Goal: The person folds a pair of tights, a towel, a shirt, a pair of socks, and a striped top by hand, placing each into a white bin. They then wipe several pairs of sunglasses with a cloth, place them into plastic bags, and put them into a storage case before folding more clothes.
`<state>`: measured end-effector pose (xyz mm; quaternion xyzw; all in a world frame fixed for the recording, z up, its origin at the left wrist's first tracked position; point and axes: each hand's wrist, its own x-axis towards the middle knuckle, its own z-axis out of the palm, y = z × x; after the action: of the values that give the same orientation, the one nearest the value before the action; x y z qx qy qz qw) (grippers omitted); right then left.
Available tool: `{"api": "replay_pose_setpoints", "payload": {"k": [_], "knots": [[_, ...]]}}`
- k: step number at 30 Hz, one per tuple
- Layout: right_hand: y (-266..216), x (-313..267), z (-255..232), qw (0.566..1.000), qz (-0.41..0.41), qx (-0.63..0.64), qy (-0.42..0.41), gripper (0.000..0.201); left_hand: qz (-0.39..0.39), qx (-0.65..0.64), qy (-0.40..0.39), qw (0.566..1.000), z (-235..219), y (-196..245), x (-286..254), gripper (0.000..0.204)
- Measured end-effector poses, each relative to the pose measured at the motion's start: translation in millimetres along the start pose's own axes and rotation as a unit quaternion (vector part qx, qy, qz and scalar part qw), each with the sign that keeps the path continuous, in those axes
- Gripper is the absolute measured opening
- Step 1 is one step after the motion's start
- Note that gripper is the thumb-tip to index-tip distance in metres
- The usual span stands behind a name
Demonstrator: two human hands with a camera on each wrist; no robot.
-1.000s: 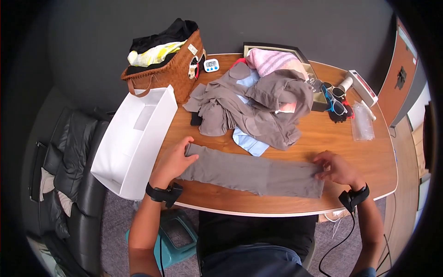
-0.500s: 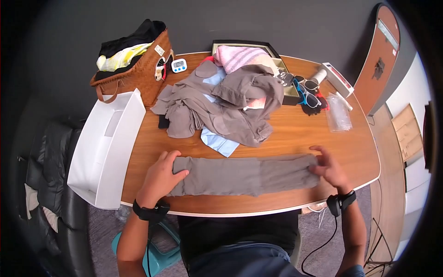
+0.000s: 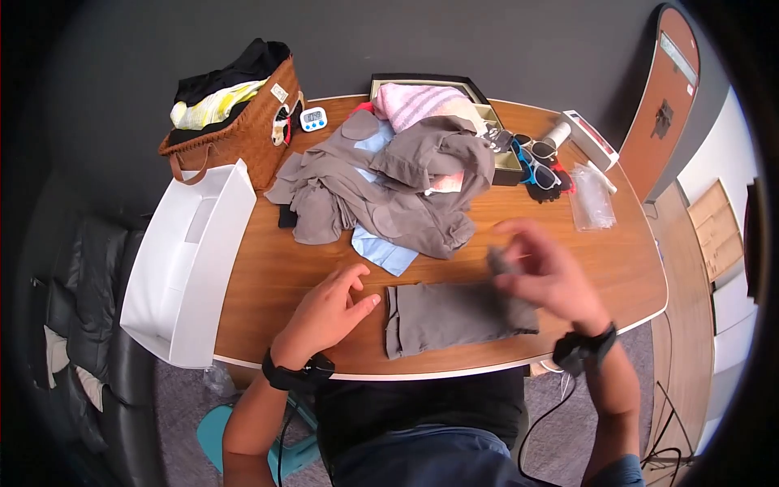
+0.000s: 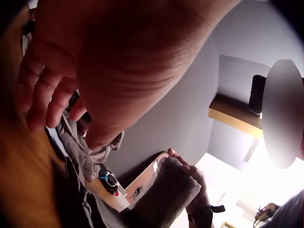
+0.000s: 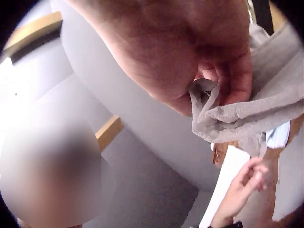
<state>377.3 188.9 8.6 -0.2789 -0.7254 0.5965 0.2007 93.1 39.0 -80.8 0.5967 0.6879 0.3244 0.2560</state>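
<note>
A folded strip of thin grey cloth [image 3: 442, 318] lies near the table's front edge, its right end lifted. My right hand [image 3: 553, 277] pinches that raised end between thumb and fingers. Close up in the right wrist view, the layered edge of the cloth [image 5: 247, 114] shows between the fingertips. Just left of the strip, my left hand [image 3: 324, 315] hovers low over the tabletop, fingers loosely bent and holding nothing. Beyond both hands a crumpled grey garment [image 3: 422, 215] is heaped over a light blue cloth [image 3: 385, 253].
A white open box [image 3: 182, 260] stands at the left edge beside a brown woven basket [image 3: 235, 134] full of clothes. A white timer [image 3: 313, 119] stands near the basket. Sunglasses [image 3: 542, 173], a clear plastic bag [image 3: 594, 199] and a pink striped cloth [image 3: 418, 101] lie toward the back and right.
The long grey strip now looks shorter, its left end drawn in to the right. My left hand has let go of it and moved right; my right hand has lifted the right end inward.
</note>
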Motion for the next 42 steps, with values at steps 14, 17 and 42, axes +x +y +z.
{"api": "replay_pose_setpoints", "payload": {"k": [14,17,42], "knots": [[85.7,-35.9,-33.5,0.909,0.152,-0.371,0.112,0.06,0.257,0.005,0.034,0.966,29.3,35.1,1.2,0.012],[99.9,-35.7,-24.5,0.95,0.139,-0.266,0.083,0.062,0.284,0.031,-0.007,0.958,60.3,37.2,7.6,0.012],[74.6,6.0,30.9,0.92,0.094,-0.381,0.019,0.054,0.018,-0.09,0.059,0.994,48.3,3.8,-3.0,0.037]]}}
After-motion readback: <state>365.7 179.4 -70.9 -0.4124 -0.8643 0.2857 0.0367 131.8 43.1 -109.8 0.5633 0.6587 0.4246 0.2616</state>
